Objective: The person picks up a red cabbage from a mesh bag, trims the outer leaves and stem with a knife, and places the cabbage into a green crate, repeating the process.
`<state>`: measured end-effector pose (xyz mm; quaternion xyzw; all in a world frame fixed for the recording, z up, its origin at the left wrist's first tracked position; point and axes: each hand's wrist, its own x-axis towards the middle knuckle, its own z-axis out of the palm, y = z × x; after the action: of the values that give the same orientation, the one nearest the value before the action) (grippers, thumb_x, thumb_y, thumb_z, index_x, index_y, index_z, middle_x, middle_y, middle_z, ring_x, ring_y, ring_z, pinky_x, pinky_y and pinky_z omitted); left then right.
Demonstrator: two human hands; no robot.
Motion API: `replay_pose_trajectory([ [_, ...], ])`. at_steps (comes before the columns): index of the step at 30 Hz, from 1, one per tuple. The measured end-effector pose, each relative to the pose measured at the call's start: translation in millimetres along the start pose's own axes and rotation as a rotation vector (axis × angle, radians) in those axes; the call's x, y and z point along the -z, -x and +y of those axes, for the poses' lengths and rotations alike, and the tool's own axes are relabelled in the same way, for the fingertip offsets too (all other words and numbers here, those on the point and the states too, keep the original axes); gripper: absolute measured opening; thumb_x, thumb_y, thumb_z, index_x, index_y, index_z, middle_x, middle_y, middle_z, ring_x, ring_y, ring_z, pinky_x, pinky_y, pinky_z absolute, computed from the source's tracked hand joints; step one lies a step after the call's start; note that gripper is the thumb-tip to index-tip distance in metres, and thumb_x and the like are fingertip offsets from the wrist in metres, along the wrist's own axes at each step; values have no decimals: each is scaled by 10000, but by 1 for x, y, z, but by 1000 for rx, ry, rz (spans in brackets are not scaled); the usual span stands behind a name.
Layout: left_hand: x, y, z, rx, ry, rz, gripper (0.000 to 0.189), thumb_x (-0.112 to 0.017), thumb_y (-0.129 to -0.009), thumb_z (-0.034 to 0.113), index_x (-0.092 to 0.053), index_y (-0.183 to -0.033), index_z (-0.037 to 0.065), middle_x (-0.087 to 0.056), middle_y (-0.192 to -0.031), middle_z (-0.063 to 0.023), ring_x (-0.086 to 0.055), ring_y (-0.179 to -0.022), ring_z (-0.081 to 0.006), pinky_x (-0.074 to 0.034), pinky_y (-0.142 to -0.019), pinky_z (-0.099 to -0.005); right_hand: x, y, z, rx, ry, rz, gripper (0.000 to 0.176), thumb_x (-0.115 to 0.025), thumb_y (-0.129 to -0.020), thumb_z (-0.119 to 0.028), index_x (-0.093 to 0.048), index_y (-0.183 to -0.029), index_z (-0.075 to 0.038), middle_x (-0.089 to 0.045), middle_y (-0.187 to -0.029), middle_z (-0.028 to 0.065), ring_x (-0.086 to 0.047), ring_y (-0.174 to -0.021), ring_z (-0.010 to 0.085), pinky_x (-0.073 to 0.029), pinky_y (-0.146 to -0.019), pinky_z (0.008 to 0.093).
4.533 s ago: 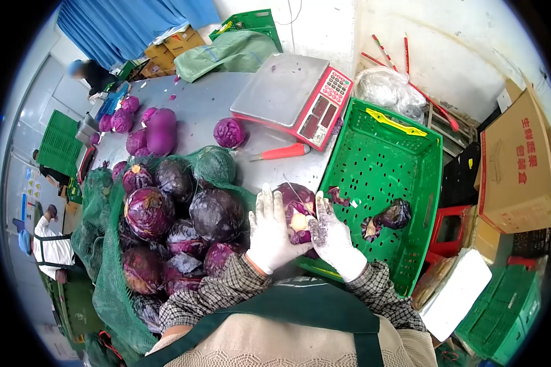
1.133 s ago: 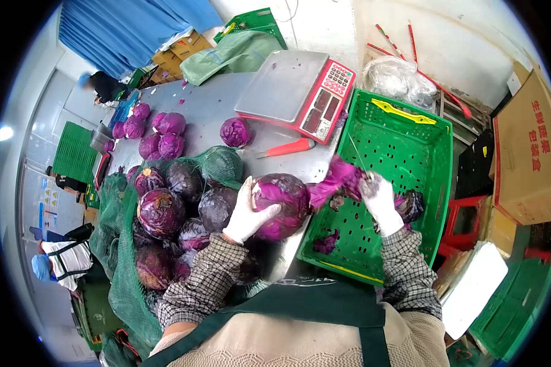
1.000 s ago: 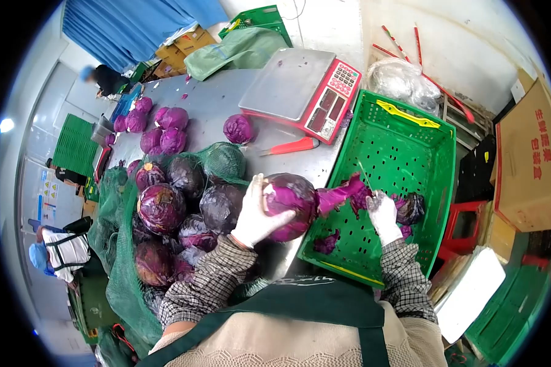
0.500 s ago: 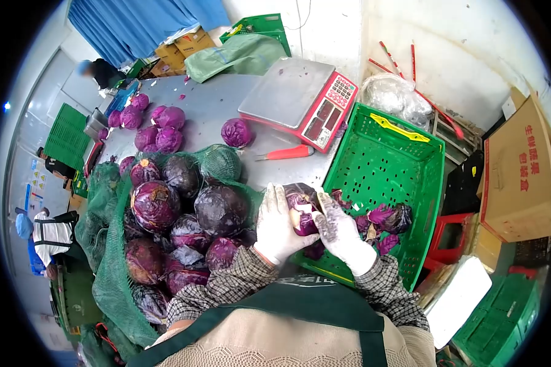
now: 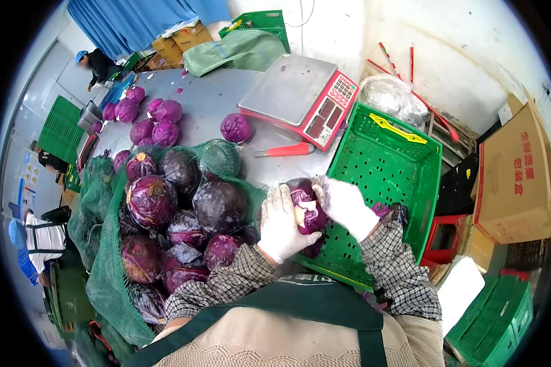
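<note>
A red cabbage with a pale cut stem sits between my gloved hands near the table's front edge. My left hand is wrapped round its left side, thumb beneath the stem. My right hand has its fingers bent against the upper right of the cabbage; its fingertips are partly hidden. To the left, a green net bag lies open around several red cabbages. A green crate stands to the right with loose purple leaves inside. A red-handled knife lies on the table behind the cabbage.
A red scale stands behind the knife, with a single cabbage left of it. More cabbages lie at the back left. Cardboard boxes stand at the right. Two people are at the far left.
My right hand has moved up and over the cabbage's upper right side, its forearm now hiding more of the leaves in the crate. The person at the back left leans over the table.
</note>
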<state>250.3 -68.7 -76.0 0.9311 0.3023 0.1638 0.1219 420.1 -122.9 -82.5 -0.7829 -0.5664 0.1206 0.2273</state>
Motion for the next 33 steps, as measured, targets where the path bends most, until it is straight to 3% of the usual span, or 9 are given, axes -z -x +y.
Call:
replay_pose_trajectory([
  [7, 10, 28, -18, -38, 29, -19, 1202, -833, -546, 460, -205, -1360, -161, -245, -1389, -392, -285, -1304, -508, -267, -1100, -495, -69, 19, 125, -151, -380, 457, 182, -528, -922, -203, -613, -876, -50, -624, -715, 164, -630, -650, 325, -516, -574, 385],
  [8, 9, 23, -21, -38, 25, -12, 1204, -828, -544, 481, -217, -1356, -164, -254, -1383, -395, -292, -1304, -503, -271, -1099, -490, -39, 32, 104, -410, -315, 268, 149, -523, -937, -163, -625, -931, -54, -656, -798, 139, -646, -697, 268, -523, -601, 311],
  [12, 10, 2, -5, -7, -1, -60, 1199, -828, -532, 481, -229, -1364, -141, -295, -1387, -358, -321, -1298, -466, -275, -1081, -502, -46, 56, 35, -262, -909, 365, 187, -494, -952, -154, -592, -1084, -65, -641, -1034, 118, -631, -908, 234, -524, -730, 273],
  [17, 6, -11, 9, 4, -47, -88, 1192, -803, -552, 509, -228, -1366, -145, -304, -1386, -354, -329, -1295, -456, -267, -1079, -500, -39, 72, -9, -94, -170, 116, 594, -438, -947, -338, -295, -1443, -43, -443, -1378, 218, -580, -1116, 337, -522, -852, 388],
  [19, 4, -14, 9, -6, -62, -96, 1181, -789, -565, 519, -230, -1363, -151, -307, -1386, -353, -330, -1294, -456, -264, -1078, -500, -33, 67, -13, -154, -142, 45, 596, -440, -943, -330, -290, -1441, -38, -428, -1385, 238, -625, -1028, 348, -543, -796, 403],
  [22, 0, -16, 9, -4, -51, -72, 1145, -771, -589, 520, -250, -1350, -160, -317, -1378, -356, -332, -1289, -462, -263, -1069, -516, -5, 55, -29, -295, -149, -124, 581, -455, -948, -260, -281, -1435, 5, -433, -1381, 236, -551, -1147, 350, -495, -887, 395],
  [27, -8, -24, 10, 42, -40, -58, 1127, -768, -598, 510, -255, -1347, -159, -319, -1372, -362, -330, -1282, -471, -261, -1065, -530, -16, 40, -16, -212, -42, -43, 543, -454, -951, -247, -323, -1413, 7, -604, -1183, 169, -661, -852, 314, -540, -698, 387],
  [31, -5, -22, 10, 22, -87, -57, 1119, -785, -548, 483, -299, -1327, -156, -388, -1305, -361, -382, -1226, -488, -300, -1043, -520, -3, 7, 16, -275, -43, -195, 372, -418, -967, -182, -493, -1280, 4, -624, -1117, 196, -662, -867, 303, -542, -723, 374],
  [33, 0, -14, 10, 38, -26, -118, 1135, -786, -591, 471, -229, -1367, -142, -304, -1378, -347, -288, -1314, -465, -235, -1079, -544, -30, 0, 72, 29, -48, 20, 266, -417, -973, -144, -560, -1129, 16, -626, -994, 234, -627, -932, 338, -514, -775, 370],
])
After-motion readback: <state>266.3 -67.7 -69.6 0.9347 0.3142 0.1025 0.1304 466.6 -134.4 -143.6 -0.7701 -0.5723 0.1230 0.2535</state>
